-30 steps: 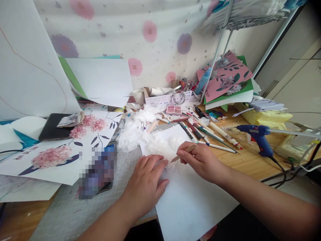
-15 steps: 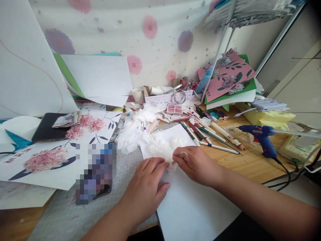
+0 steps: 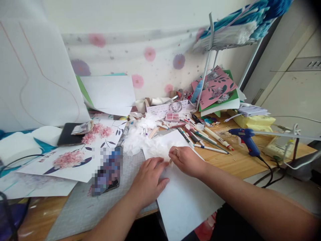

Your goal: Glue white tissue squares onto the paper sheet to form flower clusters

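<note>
A white sheet of paper (image 3: 180, 207) lies in front of me, with a fluffy heap of thin white petal-like pieces (image 3: 157, 149) on its upper part. Resting flat on the sheet's left side, my left hand (image 3: 150, 180) has its thumb apart and its fingertips at the near edge of the heap. My right hand (image 3: 185, 160) is closed around a thin pale stick (image 3: 171, 161), whose tip points down at the heap's near right edge. Most of the stick is hidden by the fingers.
A grey cutting mat (image 3: 75, 207) carries a phone (image 3: 107, 174) to the left, beside printed flower sheets (image 3: 69, 159). Pens and brushes (image 3: 198, 137), a pink palette (image 3: 172, 116) and loose white tissue (image 3: 135, 134) lie behind. A blue glue gun (image 3: 247, 139) rests at right.
The view has tilted up and turned slightly left, showing more of the wall and shelf. Both hands keep nearly the same place at the white heap.
</note>
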`<state>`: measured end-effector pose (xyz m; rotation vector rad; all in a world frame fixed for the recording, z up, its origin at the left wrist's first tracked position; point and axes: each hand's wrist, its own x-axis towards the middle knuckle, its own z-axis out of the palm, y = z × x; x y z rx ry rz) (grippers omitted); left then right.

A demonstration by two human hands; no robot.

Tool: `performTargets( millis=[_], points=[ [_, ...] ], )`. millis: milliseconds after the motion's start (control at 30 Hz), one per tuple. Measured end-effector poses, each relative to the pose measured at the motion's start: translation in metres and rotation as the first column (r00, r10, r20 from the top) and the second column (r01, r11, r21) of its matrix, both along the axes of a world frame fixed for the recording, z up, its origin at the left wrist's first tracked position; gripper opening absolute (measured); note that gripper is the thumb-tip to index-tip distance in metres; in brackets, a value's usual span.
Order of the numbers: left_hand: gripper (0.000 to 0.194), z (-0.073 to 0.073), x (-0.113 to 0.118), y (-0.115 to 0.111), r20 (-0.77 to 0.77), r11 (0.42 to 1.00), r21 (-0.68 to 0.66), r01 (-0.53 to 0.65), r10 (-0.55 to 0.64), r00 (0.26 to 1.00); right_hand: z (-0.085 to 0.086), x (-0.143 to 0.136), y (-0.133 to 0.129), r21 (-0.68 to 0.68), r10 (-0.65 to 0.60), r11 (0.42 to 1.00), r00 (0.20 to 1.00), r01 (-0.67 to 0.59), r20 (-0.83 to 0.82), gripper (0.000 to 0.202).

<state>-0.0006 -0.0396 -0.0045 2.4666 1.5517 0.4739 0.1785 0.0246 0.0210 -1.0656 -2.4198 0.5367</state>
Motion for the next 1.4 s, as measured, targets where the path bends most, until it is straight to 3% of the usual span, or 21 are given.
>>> performTargets(
  millis=[233,433,800,1167,1300,1400],
  points=[
    [0.043,0.005,0.002,-0.004,-0.032,1.000,0.013,-0.018,0.018,0.999,-0.001,0.009,0.003,-0.022,-0.032,0.999,0.983,0.028,-0.182,0.025],
    [0.034,0.007,0.001,-0.002,0.063,1.000,-0.014,-0.014,0.015,0.998,0.001,0.027,0.004,-0.098,-0.181,0.983,0.925,0.157,-0.335,0.040],
    [0.039,0.007,-0.001,0.001,0.104,0.997,-0.075,0.005,0.003,0.995,-0.009,0.012,0.007,-0.091,-0.077,0.994,0.968,0.057,-0.239,0.034],
    [0.041,0.005,-0.005,0.000,0.082,0.998,-0.054,0.030,-0.026,0.996,-0.003,-0.004,0.001,-0.059,-0.012,0.998,0.988,0.002,-0.155,0.021],
    [0.038,0.004,-0.004,0.002,0.064,0.999,-0.033,0.034,-0.032,0.997,-0.008,0.001,0.003,-0.136,-0.118,0.987,0.947,0.080,-0.300,0.024],
    [0.039,0.003,-0.004,0.002,0.069,0.999,-0.021,0.030,-0.029,0.997,-0.010,0.014,0.002,-0.242,-0.274,0.953,0.856,0.182,-0.437,0.028]
  ],
)
